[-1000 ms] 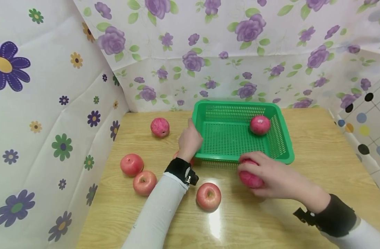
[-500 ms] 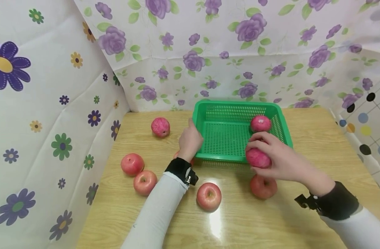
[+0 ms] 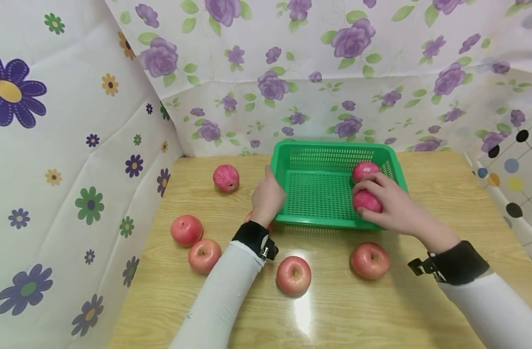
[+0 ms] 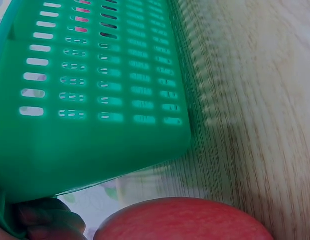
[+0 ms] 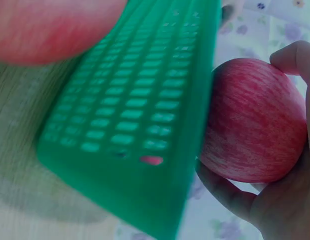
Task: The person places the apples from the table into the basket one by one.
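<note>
A green plastic basket (image 3: 318,220) with slotted walls stands on the table. My left hand (image 3: 268,196) grips its left rim; in the left wrist view the curled fingers (image 4: 49,220) show beneath that rim. With fingers and thumb round a dark pink apple (image 3: 367,201), my right hand (image 3: 392,206) is over the basket's front right part. The right wrist view shows the held apple (image 5: 257,120) at the height of the rim. Another dark pink apple (image 3: 364,170) lies inside at the back right, partly covered by the right hand.
Several more apples lie on the wooden table: one pink apple (image 3: 226,178) at back left, a red pair (image 3: 186,230) at left, one apple (image 3: 294,276) in front and one (image 3: 370,261) at right. Another (image 3: 247,217) is mostly hidden by the left wrist. Flowered sheets hang behind.
My right hand has lifted the dark pink apple from in front of the basket and carried it back over the rim, uncovering a red apple on the table. The left hand stays put.
</note>
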`<state>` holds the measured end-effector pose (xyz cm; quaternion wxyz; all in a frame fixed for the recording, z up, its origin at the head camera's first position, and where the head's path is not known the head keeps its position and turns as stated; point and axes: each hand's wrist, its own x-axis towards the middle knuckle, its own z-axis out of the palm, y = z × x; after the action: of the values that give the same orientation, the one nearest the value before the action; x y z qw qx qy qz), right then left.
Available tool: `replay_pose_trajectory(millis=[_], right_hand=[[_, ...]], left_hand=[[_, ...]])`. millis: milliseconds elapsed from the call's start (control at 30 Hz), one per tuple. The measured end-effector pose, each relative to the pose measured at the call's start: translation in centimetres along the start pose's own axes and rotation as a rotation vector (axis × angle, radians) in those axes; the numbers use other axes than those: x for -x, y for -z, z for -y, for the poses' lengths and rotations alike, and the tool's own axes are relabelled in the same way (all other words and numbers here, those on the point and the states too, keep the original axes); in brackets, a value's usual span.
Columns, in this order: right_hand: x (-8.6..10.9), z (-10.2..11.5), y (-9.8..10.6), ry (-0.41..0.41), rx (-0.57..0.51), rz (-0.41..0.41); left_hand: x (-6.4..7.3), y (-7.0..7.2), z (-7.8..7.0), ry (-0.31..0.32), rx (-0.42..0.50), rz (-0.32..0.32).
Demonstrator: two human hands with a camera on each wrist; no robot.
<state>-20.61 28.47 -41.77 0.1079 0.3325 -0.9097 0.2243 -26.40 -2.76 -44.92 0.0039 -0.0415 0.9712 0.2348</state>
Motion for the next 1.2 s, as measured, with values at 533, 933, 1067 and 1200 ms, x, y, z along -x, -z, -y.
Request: replay_pose_trajectory(millis=[533, 933, 1067, 1200], right_hand=[[0.1, -2.8, -1.5, -0.109, 0.046, 0.185], [-0.2, -3.4, -2.1, -0.176, 0.044, 0.336], [-0.2, -3.5, -2.3, -0.190, 0.032, 0.363], [-0.3, -3.6, -2.5, -0.180, 0.015, 0.374]], left_hand=[[0.0, 0.1, 0.0, 0.016, -0.006, 0.000], [0.2, -0.1, -0.1, 0.020, 0.003, 0.005], [0.1, -0.1, -0.2, 0.017, 0.000, 0.003], [0.2, -0.1, -0.1, 0.024, 0.004, 0.002]])
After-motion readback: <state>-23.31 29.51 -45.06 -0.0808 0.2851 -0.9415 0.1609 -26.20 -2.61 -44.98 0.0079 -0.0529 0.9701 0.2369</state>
